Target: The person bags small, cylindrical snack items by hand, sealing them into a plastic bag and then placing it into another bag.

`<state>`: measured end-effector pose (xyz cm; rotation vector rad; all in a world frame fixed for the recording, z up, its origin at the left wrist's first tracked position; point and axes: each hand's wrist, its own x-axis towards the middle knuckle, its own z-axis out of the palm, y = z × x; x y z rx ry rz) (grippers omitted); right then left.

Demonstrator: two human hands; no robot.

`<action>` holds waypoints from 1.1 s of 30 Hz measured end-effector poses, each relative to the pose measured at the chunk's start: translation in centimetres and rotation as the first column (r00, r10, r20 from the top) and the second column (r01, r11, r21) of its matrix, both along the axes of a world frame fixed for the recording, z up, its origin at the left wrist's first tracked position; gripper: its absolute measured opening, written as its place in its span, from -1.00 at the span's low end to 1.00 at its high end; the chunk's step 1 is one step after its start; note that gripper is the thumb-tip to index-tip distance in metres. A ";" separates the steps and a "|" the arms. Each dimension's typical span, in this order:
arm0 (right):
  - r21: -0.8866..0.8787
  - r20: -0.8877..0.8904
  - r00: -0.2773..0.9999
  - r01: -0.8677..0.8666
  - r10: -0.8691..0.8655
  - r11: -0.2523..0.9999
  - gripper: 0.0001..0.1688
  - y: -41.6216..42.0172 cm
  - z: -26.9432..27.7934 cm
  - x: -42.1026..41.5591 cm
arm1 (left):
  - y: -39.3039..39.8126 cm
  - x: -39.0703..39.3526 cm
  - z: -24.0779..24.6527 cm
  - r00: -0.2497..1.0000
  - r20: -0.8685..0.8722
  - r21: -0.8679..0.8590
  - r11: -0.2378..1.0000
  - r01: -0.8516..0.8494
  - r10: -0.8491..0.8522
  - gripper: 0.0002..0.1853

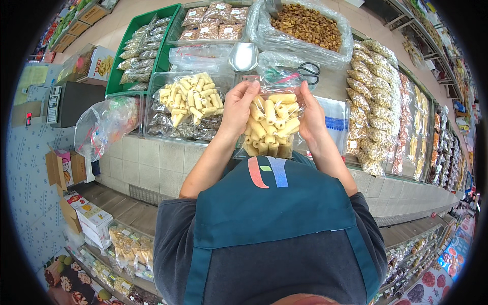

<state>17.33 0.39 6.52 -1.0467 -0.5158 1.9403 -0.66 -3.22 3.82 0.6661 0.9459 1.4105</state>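
A clear plastic bag point(271, 122) filled with pale yellow, tube-shaped snack rolls hangs upright in front of my apron point(274, 202). My left hand point(241, 106) pinches its upper left edge, thumb on top. On the other side, my right hand point(313, 114) grips the upper right edge. The bag's top stretches between both hands; whether it is sealed, I cannot tell. To the left of my left hand, a pile of similar loose rolls point(192, 97) lies over dark packets in a clear plastic bin point(152, 82).
Behind the bag lie a metal scoop point(244, 57) and black-handled scissors point(309, 72). A plastic-lined tub of brown dried fruit point(307, 26) stands farther back. Stacked snack bags point(375, 110) line the right. At left are a green crate point(114, 82), a weighing scale point(55, 105) and a bundle of plastic bags point(106, 124).
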 end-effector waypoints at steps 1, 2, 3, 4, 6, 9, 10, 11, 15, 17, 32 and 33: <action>-0.026 0.010 1.000 0.029 -0.029 0.999 -0.40 0.0 -0.2 -0.1 | -0.1 0.0 -0.2 1.000 0.003 -0.017 1.000 -0.022 0.022 -0.74; -0.024 -0.013 1.000 0.006 -0.007 1.000 -0.40 0.0 -0.2 -0.1 | -0.3 0.2 -0.2 0.999 0.006 -0.034 0.998 -0.045 0.045 -0.71; -0.021 -0.036 0.999 -0.015 0.015 1.000 -0.40 0.1 -0.2 -0.1 | -0.4 0.3 -0.2 0.998 0.009 -0.051 0.996 -0.068 0.068 -0.68; -0.018 -0.058 0.998 -0.037 0.036 0.999 -0.40 0.1 -0.2 -0.1 | -0.6 0.4 -0.1 0.996 -0.007 -0.029 0.995 -0.092 0.092 -0.65; 0.017 -0.088 0.991 -0.103 0.104 0.995 -0.41 0.3 -0.8 0.2 | -0.9 0.6 0.4 0.989 -0.037 0.016 0.990 -0.140 0.140 -0.60; 0.194 -0.103 0.979 -0.154 0.176 0.969 -0.51 0.3 -1.3 0.4 | -1.4 0.8 1.3 0.982 -0.095 0.012 0.986 -0.164 0.164 -0.56; 0.271 -0.102 0.976 -0.161 0.195 0.949 -0.55 0.2 -1.2 0.4 | -1.4 0.7 1.3 0.987 -0.059 0.005 0.989 -0.148 0.148 -0.55; 0.265 -0.088 0.981 -0.144 0.172 0.954 -0.61 0.0 -1.0 0.2 | -1.5 0.6 1.3 0.991 -0.023 -0.001 0.991 -0.132 0.132 -0.54; 0.264 -0.047 0.982 -0.164 0.183 0.950 -0.78 0.1 -0.4 -0.2 | -1.6 0.2 0.5 0.994 0.062 -0.019 0.996 -0.086 0.087 -0.53; 0.251 -0.031 0.979 -0.189 0.203 0.949 -0.81 0.3 -1.1 0.1 | -1.8 0.4 0.7 0.987 0.123 -0.049 0.994 -0.096 0.102 -0.54; 0.163 -0.071 0.993 -0.081 0.094 0.983 -0.45 -0.1 -2.4 0.4 | -2.0 0.1 0.5 0.931 -0.345 0.039 0.993 -0.111 0.117 -0.57; 0.152 -0.072 0.993 -0.082 0.093 0.985 -0.41 -0.2 -1.9 0.3 | -1.9 0.2 0.6 0.928 -0.341 0.079 0.988 -0.133 0.152 -0.56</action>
